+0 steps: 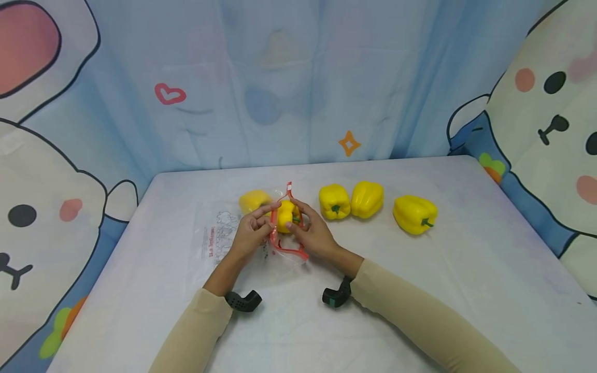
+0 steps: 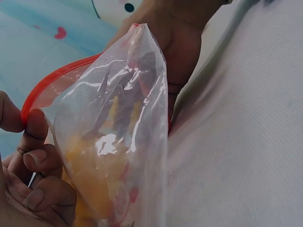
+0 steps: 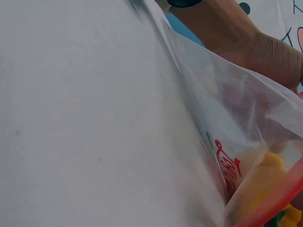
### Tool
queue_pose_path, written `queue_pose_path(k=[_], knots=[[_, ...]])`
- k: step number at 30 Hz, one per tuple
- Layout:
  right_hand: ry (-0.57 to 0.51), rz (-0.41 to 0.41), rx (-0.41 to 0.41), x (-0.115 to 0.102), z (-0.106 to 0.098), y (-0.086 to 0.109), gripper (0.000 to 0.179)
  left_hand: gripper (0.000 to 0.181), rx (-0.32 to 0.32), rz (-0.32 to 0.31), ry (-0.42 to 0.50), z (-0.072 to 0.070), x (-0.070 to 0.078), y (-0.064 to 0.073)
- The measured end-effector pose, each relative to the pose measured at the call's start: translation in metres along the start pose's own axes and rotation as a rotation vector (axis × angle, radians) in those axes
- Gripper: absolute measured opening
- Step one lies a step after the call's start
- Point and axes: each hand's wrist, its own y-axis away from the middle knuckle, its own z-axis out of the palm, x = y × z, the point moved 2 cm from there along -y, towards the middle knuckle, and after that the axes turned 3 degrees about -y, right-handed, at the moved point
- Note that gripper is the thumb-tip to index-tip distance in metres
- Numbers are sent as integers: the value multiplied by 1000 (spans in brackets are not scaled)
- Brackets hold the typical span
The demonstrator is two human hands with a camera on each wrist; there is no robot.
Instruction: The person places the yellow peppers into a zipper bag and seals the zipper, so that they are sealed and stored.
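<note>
A clear plastic zip bag (image 1: 219,233) with a red zip edge and printed drawings lies spread on the table, its mouth held apart toward the person. My left hand (image 1: 247,235) pinches the red edge between thumb and index finger, its other fingers curled, as the left wrist view shows. In the bag's mouth, my right hand (image 1: 318,234) holds a yellow bell pepper (image 1: 285,218), thumb on its near side. Another yellow pepper (image 1: 254,200) shows dulled through the plastic at the bag's far end. The right wrist view catches the held pepper's green stem (image 3: 275,219) behind the red edge.
Two yellow peppers stand side by side, one (image 1: 334,201) touching or nearly touching the other (image 1: 367,199), right of the bag. A further pepper (image 1: 415,214) lies farther right. A blue cartoon curtain (image 1: 289,103) hangs behind the white-covered table (image 1: 443,290).
</note>
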Motion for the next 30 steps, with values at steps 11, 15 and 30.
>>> queue_pose_path(k=[11, 15, 30], knots=[[33, 42, 26, -4, 5, -3, 61, 51, 5, -5, -10, 0, 0, 0], [30, 27, 41, -6, 7, -4, 60, 51, 6, -9, -4, 0, 1, 0], [6, 8, 9, -7, 1, -5, 65, 49, 13, -22, -19, -1, 1, -1]])
